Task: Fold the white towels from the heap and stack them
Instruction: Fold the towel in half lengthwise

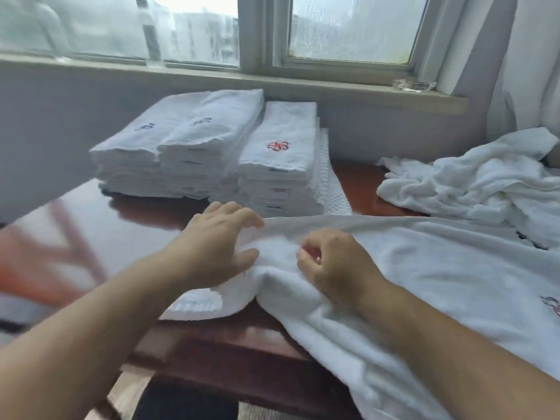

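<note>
Towel, cut off at right, gripped by left hand and right hand.

The spread towel runs off the edge at 3 and 5 o'clock, cutting its emblem, the heap at 2 o'clock is cropped too, and dark lettering on the folded stack at 11 o'clock blurs unreadably.

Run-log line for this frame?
left hand pinches towel edge; right hand curled on towel, grip unclear; folded stacks behind; heap far right
</note>
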Demonstrator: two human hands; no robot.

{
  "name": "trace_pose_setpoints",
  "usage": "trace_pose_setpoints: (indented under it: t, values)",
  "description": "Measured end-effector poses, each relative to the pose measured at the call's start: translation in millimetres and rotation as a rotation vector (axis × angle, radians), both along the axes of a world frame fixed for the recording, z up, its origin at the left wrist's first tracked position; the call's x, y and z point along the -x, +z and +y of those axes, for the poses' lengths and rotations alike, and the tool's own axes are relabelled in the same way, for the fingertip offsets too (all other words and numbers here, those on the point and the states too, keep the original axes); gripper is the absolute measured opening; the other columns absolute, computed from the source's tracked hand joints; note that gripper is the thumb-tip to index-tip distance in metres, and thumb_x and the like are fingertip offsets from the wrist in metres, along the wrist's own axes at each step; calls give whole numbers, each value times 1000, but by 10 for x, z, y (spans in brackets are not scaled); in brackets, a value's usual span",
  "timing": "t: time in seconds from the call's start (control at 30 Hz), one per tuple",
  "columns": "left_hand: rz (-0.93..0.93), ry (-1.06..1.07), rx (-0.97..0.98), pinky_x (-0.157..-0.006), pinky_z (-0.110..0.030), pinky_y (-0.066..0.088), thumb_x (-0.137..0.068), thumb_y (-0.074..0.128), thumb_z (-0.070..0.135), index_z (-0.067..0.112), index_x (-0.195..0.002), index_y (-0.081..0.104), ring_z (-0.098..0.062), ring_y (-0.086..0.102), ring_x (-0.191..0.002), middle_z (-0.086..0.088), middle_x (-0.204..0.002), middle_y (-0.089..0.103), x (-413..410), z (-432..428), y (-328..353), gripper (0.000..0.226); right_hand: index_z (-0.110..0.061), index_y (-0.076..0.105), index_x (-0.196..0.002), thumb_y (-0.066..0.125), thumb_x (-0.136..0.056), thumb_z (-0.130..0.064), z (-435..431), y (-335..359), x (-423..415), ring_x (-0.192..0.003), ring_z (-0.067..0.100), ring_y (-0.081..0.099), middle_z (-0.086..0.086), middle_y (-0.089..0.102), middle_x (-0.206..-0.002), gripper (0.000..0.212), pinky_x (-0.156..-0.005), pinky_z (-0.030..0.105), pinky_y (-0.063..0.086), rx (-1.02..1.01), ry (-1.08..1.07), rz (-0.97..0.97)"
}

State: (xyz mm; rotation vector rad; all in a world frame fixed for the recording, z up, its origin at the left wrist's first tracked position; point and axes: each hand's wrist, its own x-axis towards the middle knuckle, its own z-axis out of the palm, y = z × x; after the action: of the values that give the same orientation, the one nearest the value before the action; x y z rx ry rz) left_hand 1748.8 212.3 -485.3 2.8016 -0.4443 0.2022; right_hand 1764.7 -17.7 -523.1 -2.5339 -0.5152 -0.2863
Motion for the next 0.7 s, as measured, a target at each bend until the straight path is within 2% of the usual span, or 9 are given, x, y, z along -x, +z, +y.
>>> trace_pose_setpoints:
  t: [0.13,0.2,0.27,0.33,0.4,0.47,0.53,0.63,0.7]
  values:
    - [329,217,-14,-101,-33,40,-78,69,57,33,-142,36,-13,43,-121,11,-133,38,114,504,-69,77,-33,68,-97,60,-94,-47,129,-90,-63,-111,8,47,-12,60,-108,16,-100,29,38,29,123,149]
    - [433,197,-94,-85,-30,45,-79,68,52,34,-117,55,-8,54,-101,15,-116,52,132,616,-52,44,-33,67,-108,64,-94,-45,95,-121,-95,-122,9,42,-14,58,-118,19,-109,28,31,60,151,139]
    - [423,156,-5,-76,-33,49,-83,65,40,29,-87,62,-12,60,-86,10,-93,63,112,637,-33,13,-33,67,-115,66,-93,-44,83,-98,-113,-125,10,42,-15,58,-120,24,-109,24,29,55,159,136]
    - [431,152,254,-72,-35,47,-82,62,36,24,-78,62,-14,60,-77,8,-83,65,87,600,-24,12,-36,66,-118,64,-92,-53,93,-59,-126,-124,8,44,-17,59,-121,31,-109,26,32,72,164,169]
    - [470,226,750,-73,-34,47,-75,61,34,22,-78,68,-16,62,-74,0,-85,68,32,545,-21,14,-41,64,-119,61,-94,-55,114,-27,-136,-120,6,47,-21,59,-119,29,-105,29,36,128,221,190]
    - [658,167,1306,-87,-41,54,-84,61,30,6,-103,74,-26,69,-87,-18,-103,70,-55,503,-1,33,-50,61,-107,59,-96,-44,116,-30,-140,-109,-3,54,-29,63,-108,13,-95,28,40,97,296,219]
    - [783,-30,1700,-97,-47,54,-95,48,43,-2,-133,59,-32,68,-108,-23,-124,66,-103,466,23,60,-55,60,-95,53,-95,-45,107,-22,-104,-98,-5,59,-31,65,-98,12,-87,26,43,21,317,258]
    - [729,-79,1922,-106,-49,47,-89,44,68,6,-150,40,-32,58,-128,-16,-141,58,-166,385,-92,87,-41,64,-105,44,-99,-51,69,-57,-92,-105,2,61,-22,67,-106,23,-90,30,46,-54,273,258]
    - [681,39,1754,-114,-47,39,-82,53,73,7,-151,37,-26,56,-130,-11,-140,60,-150,308,-251,98,-40,62,-120,39,-105,-46,56,-83,-114,-119,4,54,-21,62,-120,28,-102,30,40,14,238,212]
